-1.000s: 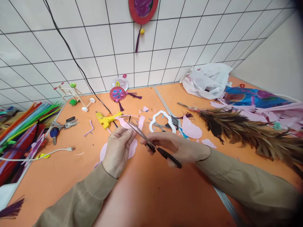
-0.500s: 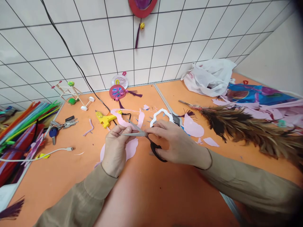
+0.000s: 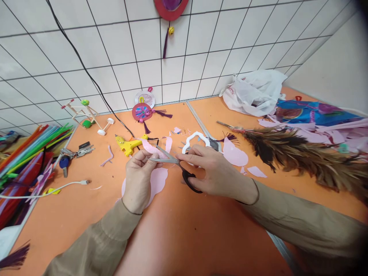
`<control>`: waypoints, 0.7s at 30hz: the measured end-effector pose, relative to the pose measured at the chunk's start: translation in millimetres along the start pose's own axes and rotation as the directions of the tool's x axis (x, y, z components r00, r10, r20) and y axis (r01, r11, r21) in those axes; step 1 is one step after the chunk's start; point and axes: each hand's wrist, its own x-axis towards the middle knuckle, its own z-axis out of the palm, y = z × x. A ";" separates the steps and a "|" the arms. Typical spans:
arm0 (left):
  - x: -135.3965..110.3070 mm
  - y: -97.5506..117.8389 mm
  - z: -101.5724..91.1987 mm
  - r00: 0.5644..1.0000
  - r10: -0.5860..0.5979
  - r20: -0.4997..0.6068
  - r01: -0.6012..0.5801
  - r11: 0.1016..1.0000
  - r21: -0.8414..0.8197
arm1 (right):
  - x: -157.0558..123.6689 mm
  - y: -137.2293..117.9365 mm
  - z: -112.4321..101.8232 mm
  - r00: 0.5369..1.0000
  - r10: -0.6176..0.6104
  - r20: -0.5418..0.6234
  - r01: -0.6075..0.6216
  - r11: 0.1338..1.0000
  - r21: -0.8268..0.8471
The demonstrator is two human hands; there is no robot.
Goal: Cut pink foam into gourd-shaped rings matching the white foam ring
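My right hand [image 3: 214,172] grips black-handled scissors [image 3: 175,165] with the blades parted and pointing left. My left hand [image 3: 139,178] is pinched shut at the blade tips, holding something small that I cannot make out. Under both hands lies a pink foam cut-out [image 3: 157,180] on the orange table [image 3: 178,237]. More pink foam pieces [image 3: 234,154] and a white foam outline [image 3: 197,138] lie just beyond my hands.
A yellow glue gun [image 3: 128,145] with a black cord lies left of the scissors. Keys [image 3: 71,154] and a white cable [image 3: 57,188] sit further left, beside coloured straws [image 3: 31,147]. A feather duster [image 3: 299,155], a white bag [image 3: 253,94] and round decorations [image 3: 143,112] lie around.
The scissors swung from pointing up-left with handles low to lying level between my hands. My right hand moved up and left, closer to my left hand.
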 end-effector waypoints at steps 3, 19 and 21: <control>0.3 0.6 0.2 1.000 0.002 -0.008 -0.002 1.000 -0.007 | -0.1 0.3 1.1 1.000 -0.011 -0.006 0.011 1.000 -0.012; 0.8 3.6 3.1 0.999 -0.025 0.020 0.027 0.996 -0.086 | -2.4 4.0 6.3 1.000 -0.028 -0.008 0.028 0.999 -0.039; 1.7 3.6 2.1 0.999 -0.026 0.021 0.028 0.995 -0.094 | -2.4 4.2 6.0 0.999 -0.034 -0.020 0.033 0.998 -0.048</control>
